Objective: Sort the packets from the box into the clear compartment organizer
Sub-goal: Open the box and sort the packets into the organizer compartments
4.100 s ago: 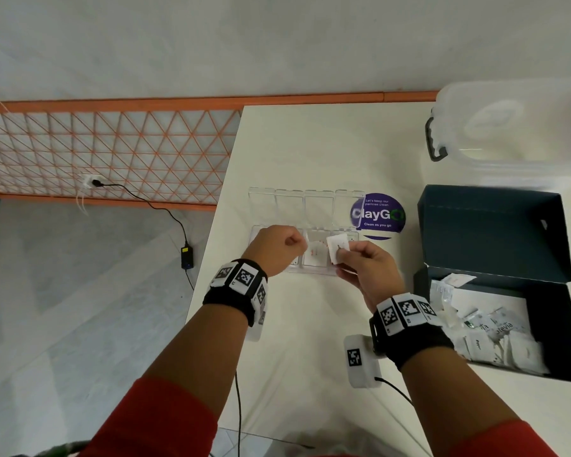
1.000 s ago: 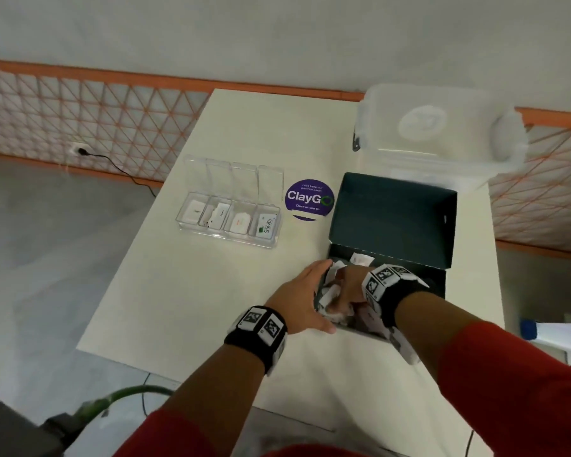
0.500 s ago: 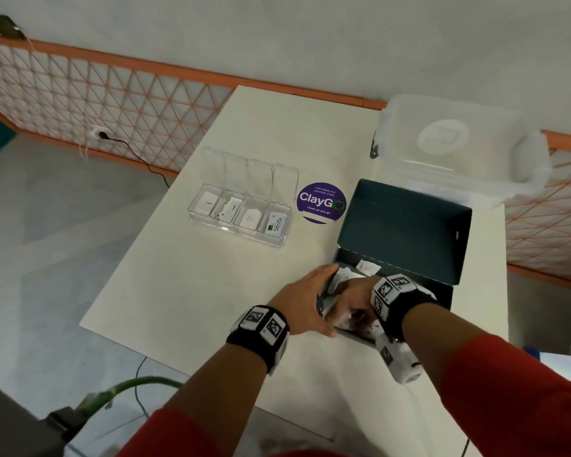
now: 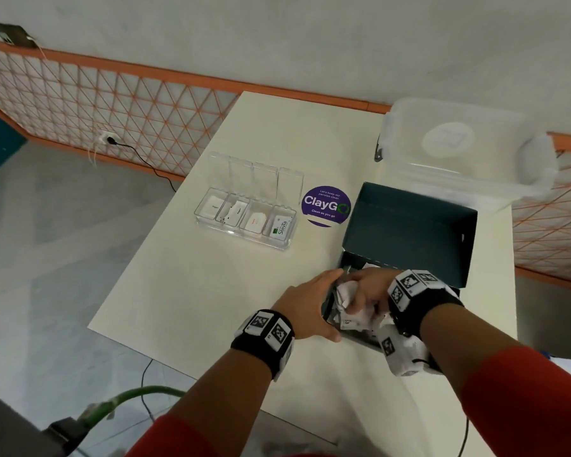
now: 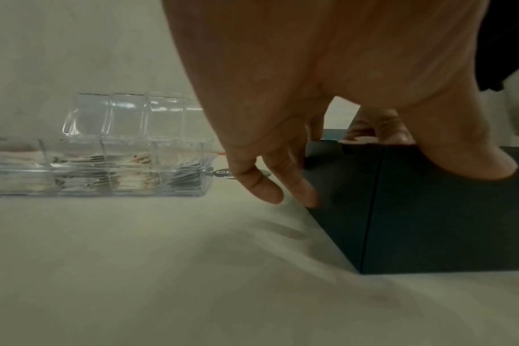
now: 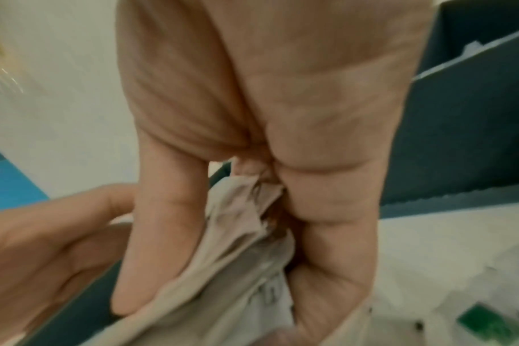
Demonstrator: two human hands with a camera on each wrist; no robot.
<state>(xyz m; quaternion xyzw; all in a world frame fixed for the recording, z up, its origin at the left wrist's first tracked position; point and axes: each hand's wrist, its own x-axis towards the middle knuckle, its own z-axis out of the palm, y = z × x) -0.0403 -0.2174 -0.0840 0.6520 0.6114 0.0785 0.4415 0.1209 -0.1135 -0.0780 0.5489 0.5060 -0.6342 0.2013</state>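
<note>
The clear compartment organizer (image 4: 244, 234) stands open at mid-table, with packets in each of its compartments; the left wrist view shows the organizer (image 5: 98, 178) from the side. The dark teal box (image 4: 409, 225) sits to its right, lid upright. My left hand (image 4: 305, 311) rests against the box's left wall, its fingers (image 5: 270, 189) fairly straight on the box (image 5: 445, 222). My right hand (image 4: 366, 288) is inside the box and grips a crumpled bunch of white packets (image 4: 346, 291). Thumb and fingers pinch the packets (image 6: 222, 269).
A purple ClayGo sticker (image 4: 325, 206) lies between organizer and box. A lidded clear plastic bin (image 4: 459, 153) stands behind the box. More loose packets (image 6: 489, 323) lie on the box floor. The table's near edge (image 4: 211, 367) is close to my left wrist.
Both hands left the organizer and went to the box. Over the last second my right hand closed round a bunch of packets, while the left hand stayed on the box's wall.
</note>
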